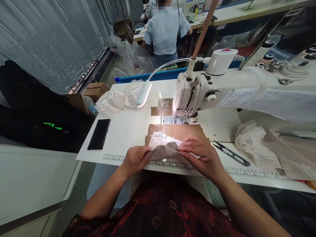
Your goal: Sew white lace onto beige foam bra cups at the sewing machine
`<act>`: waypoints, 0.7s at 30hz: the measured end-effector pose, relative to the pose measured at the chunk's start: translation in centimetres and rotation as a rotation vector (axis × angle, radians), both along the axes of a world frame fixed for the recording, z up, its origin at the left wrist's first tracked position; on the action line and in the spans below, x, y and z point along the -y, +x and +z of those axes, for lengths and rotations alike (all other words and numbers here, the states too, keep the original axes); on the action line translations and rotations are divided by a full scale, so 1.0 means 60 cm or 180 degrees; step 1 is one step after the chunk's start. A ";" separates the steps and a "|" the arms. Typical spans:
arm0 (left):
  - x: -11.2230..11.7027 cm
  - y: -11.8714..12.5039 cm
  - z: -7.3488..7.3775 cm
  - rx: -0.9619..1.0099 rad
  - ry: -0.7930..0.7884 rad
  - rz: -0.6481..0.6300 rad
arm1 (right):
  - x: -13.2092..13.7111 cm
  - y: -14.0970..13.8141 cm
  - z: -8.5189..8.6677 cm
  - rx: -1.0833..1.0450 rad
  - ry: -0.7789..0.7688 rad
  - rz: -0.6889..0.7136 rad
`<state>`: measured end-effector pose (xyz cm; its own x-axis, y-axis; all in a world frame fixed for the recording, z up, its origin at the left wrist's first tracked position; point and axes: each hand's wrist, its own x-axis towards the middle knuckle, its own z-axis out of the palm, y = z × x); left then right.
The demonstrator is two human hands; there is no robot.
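A pale fabric piece with white lace (165, 149) is stretched between my two hands at the front of the sewing table (123, 131). My left hand (136, 158) pinches its left end between thumb and fingers. At the other end, my right hand (198, 153) grips the fabric, thumb below and fingers above. Under the lace lies a brown taped sheet (197, 131) on the tabletop. Just beyond it stands the white sewing machine (187, 92), its needle area (176, 119) lit and apart from the fabric.
Lace cups (116, 102) lie at the table's back left, near a black phone (98, 134). Black thread snips (230, 153) rest right of my right hand, beside more lace fabric (256, 144). A lamp (144, 93) hangs over the table. Another person (165, 33) sits beyond.
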<state>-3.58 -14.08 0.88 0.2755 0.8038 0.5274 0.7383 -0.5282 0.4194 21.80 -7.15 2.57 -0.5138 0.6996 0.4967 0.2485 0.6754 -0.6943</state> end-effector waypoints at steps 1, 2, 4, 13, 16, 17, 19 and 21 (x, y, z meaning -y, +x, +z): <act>0.001 0.001 -0.003 -0.0011 -0.0052 -0.0034 | 0.001 -0.005 -0.002 0.0043 -0.0115 0.0096; 0.002 0.003 -0.006 -0.0032 -0.0132 -0.0095 | 0.002 -0.010 -0.004 0.0085 -0.0288 0.0196; 0.005 0.010 -0.013 -0.0120 -0.0306 -0.0333 | 0.004 -0.020 -0.011 0.0178 -0.0729 0.0334; 0.016 0.004 -0.025 -0.0326 -0.0223 -0.0477 | 0.005 -0.015 -0.013 0.1176 -0.0962 0.0898; 0.013 -0.011 -0.024 -0.0401 -0.0057 -0.0339 | 0.009 -0.017 -0.016 0.1462 -0.0564 0.1153; 0.012 -0.017 -0.023 -0.0443 -0.0027 -0.0297 | 0.010 -0.018 -0.018 0.1539 -0.0558 0.1124; 0.011 -0.033 -0.020 -0.0542 -0.0004 -0.0181 | 0.012 -0.017 -0.020 0.1557 -0.0669 0.0986; 0.009 -0.054 -0.019 -0.0656 -0.0029 0.0009 | 0.014 -0.007 -0.020 0.1257 -0.0798 0.0849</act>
<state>-6.82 -14.59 -0.27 0.3745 0.8091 0.4528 0.8105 -0.5229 0.2640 21.37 -7.96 1.39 -0.8037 0.5916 0.0641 0.3659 0.5763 -0.7307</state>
